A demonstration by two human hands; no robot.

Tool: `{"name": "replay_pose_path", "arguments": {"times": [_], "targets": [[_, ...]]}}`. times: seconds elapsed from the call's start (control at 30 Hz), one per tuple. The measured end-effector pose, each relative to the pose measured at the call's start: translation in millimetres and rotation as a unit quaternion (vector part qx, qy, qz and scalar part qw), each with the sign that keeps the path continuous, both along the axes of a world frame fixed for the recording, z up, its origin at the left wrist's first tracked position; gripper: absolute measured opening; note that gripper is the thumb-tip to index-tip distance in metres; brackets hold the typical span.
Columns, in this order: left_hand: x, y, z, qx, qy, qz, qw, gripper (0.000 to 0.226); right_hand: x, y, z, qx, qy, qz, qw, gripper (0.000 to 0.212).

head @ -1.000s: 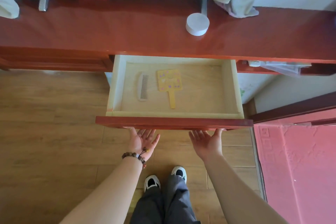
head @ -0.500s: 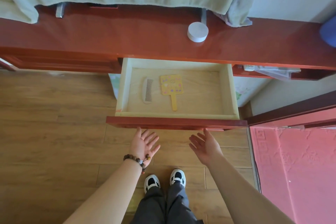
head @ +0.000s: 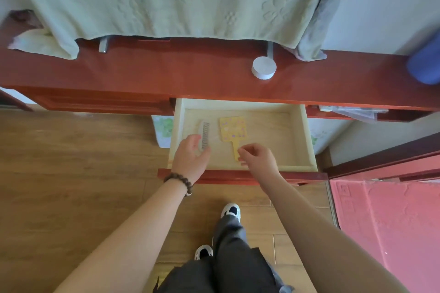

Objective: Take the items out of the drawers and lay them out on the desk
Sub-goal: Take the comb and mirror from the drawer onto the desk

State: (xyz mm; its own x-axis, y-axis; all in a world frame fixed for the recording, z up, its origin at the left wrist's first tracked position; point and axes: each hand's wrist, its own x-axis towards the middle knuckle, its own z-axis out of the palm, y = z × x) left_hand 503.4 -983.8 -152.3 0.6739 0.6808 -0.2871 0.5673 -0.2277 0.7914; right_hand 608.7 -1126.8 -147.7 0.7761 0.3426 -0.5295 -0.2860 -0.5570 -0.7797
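The pale wooden drawer (head: 308, 135) stands pulled out from the red-brown desk (head: 166, 71). Inside lie a white comb (head: 205, 133) on the left and a yellow hand mirror (head: 232, 129) with a handle pointing toward me. My left hand (head: 190, 156), with a bead bracelet on the wrist, hovers over the comb's near end with fingers apart, covering that end. My right hand (head: 258, 156) is over the mirror's handle tip, fingers curled, apparently touching it; whether it grips is unclear.
A white round puck (head: 263, 67) sits on the desk top. A green towel (head: 178, 0) hangs over the desk's back. A blue object (head: 425, 66) is at the far right. A second drawer (head: 352, 113) at right is slightly open. Pink mat (head: 385, 221) on the floor.
Both hands have moved from under the drawer front up and into the drawer, left over the comb, right over the mirror handle. The camera has tilted upward.
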Motion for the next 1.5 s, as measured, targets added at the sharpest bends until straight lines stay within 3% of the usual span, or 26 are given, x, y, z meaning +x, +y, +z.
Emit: {"name": "replay_pose_path", "arguments": {"times": [0.13, 0.3, 0.47, 0.57, 0.7, 0.83, 0.97, 1.03, 1.33, 1.5], "targets": [[37, 12, -30, 0.008, 0.089, -0.012, 0.996, 0.058, 29, 21, -27, -0.129, -0.09, 0.085, 0.984, 0.04], [64, 21, -59, 0.08, 0.216, -0.009, 0.973, 0.063, 45, 39, -69, -0.24, -0.077, 0.156, 0.955, 0.069], [84, 26, -79, 0.082, 0.279, -0.003, 0.957, 0.077, 50, 52, -89, -0.323, -0.061, 0.171, 0.929, 0.072], [89, 28, -85, 0.103, 0.298, 0.001, 0.949, 0.073, 53, 62, -94, -0.361, -0.064, 0.179, 0.913, 0.059], [94, 34, -89, 0.067, 0.293, 0.041, 0.953, 0.064, 59, 66, -103, -0.367, -0.043, 0.157, 0.916, 0.03], [97, 38, -95, 0.019, 0.288, 0.069, 0.955, 0.058, 59, 64, -105, -0.36, -0.037, 0.125, 0.924, 0.025], [96, 42, -94, 0.001, 0.305, 0.041, 0.952, 0.025, 59, 62, -98, -0.347, -0.034, 0.121, 0.929, 0.025], [92, 44, -93, -0.018, 0.292, 0.019, 0.956, 0.018, 59, 60, -93, -0.351, -0.052, 0.138, 0.925, 0.026], [60, 48, -42, -0.047, 0.128, 0.006, 0.991, 0.021, 58, 35, -38, -0.301, -0.131, 0.176, 0.928, 0.002], [70, 67, -1, -0.017, 0.029, 0.061, 0.998, 0.027, 60, 29, 14, -0.238, -0.2, 0.175, 0.934, 0.015]]}}
